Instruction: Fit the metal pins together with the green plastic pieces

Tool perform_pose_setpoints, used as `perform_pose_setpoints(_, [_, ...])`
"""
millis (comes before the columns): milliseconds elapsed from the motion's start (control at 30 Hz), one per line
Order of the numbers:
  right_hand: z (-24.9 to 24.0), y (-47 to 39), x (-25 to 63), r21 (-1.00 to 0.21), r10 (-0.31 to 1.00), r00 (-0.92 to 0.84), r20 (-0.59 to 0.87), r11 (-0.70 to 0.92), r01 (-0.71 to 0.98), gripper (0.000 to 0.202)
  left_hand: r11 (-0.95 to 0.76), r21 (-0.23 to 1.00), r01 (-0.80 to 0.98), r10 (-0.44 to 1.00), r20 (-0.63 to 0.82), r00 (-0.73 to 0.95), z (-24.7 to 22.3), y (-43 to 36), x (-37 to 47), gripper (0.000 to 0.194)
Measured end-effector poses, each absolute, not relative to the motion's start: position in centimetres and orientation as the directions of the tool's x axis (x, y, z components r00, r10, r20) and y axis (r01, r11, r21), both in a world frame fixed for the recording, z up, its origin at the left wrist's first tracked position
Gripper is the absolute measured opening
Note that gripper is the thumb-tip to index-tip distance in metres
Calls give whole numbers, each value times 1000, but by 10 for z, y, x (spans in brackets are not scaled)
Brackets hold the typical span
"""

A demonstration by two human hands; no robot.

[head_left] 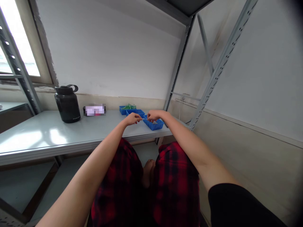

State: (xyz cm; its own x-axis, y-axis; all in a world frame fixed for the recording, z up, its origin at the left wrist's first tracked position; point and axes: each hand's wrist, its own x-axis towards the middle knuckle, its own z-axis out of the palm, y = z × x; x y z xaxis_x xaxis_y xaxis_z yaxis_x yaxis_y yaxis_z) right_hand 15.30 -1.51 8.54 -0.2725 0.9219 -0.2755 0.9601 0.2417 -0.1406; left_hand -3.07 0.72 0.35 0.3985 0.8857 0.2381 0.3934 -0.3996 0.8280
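My left hand (133,119) has its fingers pinched at one end of a thin, light-coloured piece (144,119). The other end of this piece meets the closed fingers of my right hand (152,115). Both hands are raised near the front of the shelf, close together but apart. Below and beside my right hand stands a blue tray (155,126) with small metallic pieces in it. A second blue tray (138,111) lies behind the hands, and a third blue tray (122,110) at the back holds green pieces (129,107).
On the grey shelf top (94,129), a large dark bottle (68,105) stands at the left and a blurred phone-like object (94,110) leans near the wall. Metal rack posts (181,64) rise at the right. My knees are below the front edge.
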Motion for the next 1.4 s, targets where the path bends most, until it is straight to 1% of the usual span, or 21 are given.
perform_pose_setpoints(100, [85,-15,153,-149,922,-272,-275,239,960,15,-403,824,399,884,238,402,3,7,-31,26])
perform_pose_setpoints(367, [83,-11,155,-147,920,-273,-281,240,960,13,-381,826,416,894,214,394,6,5,-29,24])
perform_pose_setpoints(500, [81,-8,156,-128,918,-276,-284,249,960,14,-396,826,401,885,227,407,5,6,-29,24])
perform_pose_setpoints(700, [82,-10,157,-152,919,-275,-284,240,959,14,-409,814,412,880,233,413,4,6,-29,22])
perform_pose_setpoints(1000, [82,-10,156,-132,922,-267,-282,238,962,12,-404,818,409,883,232,407,4,7,-29,22])
perform_pose_setpoints(1200, [84,-12,156,-139,919,-264,-293,232,963,13,-430,801,416,869,243,431,3,7,-29,21])
perform_pose_setpoints(1400, [78,-3,159,-149,913,-264,-312,228,962,9,-436,788,436,868,240,434,4,6,-28,22])
